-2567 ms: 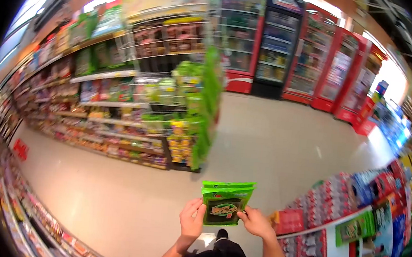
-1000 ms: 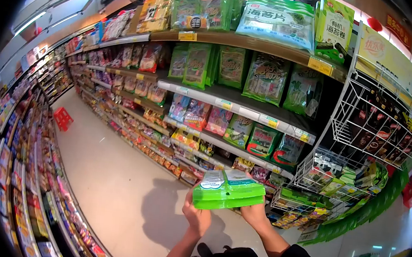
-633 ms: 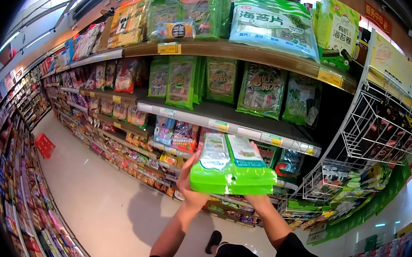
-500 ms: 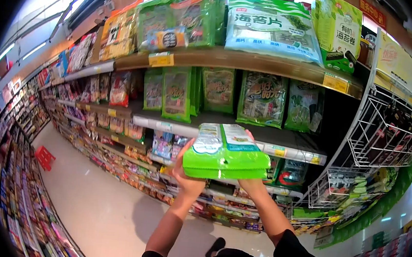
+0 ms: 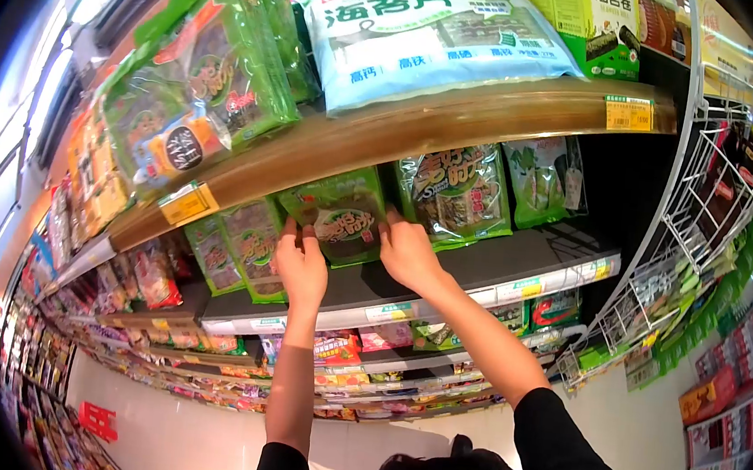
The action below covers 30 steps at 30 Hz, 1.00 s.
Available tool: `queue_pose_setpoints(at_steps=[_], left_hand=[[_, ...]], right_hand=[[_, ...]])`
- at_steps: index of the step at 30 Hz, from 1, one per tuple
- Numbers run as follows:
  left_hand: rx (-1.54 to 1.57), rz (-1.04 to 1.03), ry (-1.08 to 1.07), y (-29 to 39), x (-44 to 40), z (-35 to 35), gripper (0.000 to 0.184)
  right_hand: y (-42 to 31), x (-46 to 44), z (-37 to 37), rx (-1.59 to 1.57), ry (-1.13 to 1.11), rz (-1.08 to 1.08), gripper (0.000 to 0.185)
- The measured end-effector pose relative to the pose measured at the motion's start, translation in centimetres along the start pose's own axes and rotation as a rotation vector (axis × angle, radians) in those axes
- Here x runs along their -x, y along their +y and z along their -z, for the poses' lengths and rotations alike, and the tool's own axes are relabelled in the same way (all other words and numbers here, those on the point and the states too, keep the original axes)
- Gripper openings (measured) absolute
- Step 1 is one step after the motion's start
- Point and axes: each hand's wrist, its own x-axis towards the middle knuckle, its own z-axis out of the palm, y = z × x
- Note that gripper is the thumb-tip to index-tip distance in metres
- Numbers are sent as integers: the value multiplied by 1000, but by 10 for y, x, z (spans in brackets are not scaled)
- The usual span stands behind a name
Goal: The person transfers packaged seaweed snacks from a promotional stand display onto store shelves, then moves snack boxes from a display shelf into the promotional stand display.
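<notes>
A green seaweed snack bag point(image 5: 342, 221) with brown lettering stands on the middle shelf, between my two hands. My left hand point(image 5: 300, 264) has its fingers closed at the bag's left edge, some tips hidden behind it. At the right edge, my right hand point(image 5: 406, 251) grips with bent fingers. Another seaweed snack bag point(image 5: 456, 193) with a dark front stands just right of my right hand. To the left of my left hand, a green-edged snack bag point(image 5: 255, 240) leans upright beside a similar one.
The wooden upper shelf point(image 5: 459, 108) juts out above my hands, carrying a large blue-and-white seaweed bag point(image 5: 429, 38) and a hanging green pack point(image 5: 201, 85). A white wire rack point(image 5: 711, 193) stands at the right. A red basket point(image 5: 99, 421) sits on the floor at the left.
Both hands have moved forward to the middle shelf. The green-and-white packs held in front of it are no longer seen in that position. The view has come closer and tilted.
</notes>
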Motion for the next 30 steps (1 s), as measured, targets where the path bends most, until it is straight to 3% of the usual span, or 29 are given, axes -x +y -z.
queue_pose_setpoints(at_steps=[4,7,8,10,11,12,14,17,19,21,23,24,25,27,29,30], left_hand=[[66,-95,-44,-22,-14,-18,58],[12,-242,-69,-13,-7,-15,67],[96,-184,-213,-10,-5,-11,84],[75,-238,-216,-10,0,-10,86],[76,-275,-226,-11,5,-14,87],[74,-321,-198,-16,8,-17,89],[109,-366,-177,-15,16,-18,91],[175,-366,-112,11,35,-13,85],[248,-329,-110,28,57,-7,81],[431,-462,-118,52,86,4,75],[784,-556,-263,72,133,3,71],[822,-518,-434,92,159,16,69],[855,-586,-540,97,188,12,69],[943,-598,-820,128,249,11,58],[1053,-641,-1085,168,318,-1,51],[1032,-772,-1251,194,353,-4,51]], right_hand=[[11,-18,-13,146,47,16,23],[9,-19,-21,158,83,-54,25],[6,-19,-21,156,76,-90,26],[-9,-13,-20,140,106,-198,34],[4,-11,-26,66,163,-111,40],[-20,1,-20,86,180,-175,42],[-29,38,-17,204,384,62,45],[-55,124,5,244,492,138,43],[-72,199,27,242,436,-99,40],[-56,284,49,299,368,-340,42],[-49,383,70,437,147,-771,47],[-40,443,72,594,41,-1014,48],[-54,480,80,678,-224,-1385,50],[-58,551,101,416,-504,-1771,52],[-80,604,122,296,-278,-1736,57],[-78,645,123,371,-30,-1598,71]])
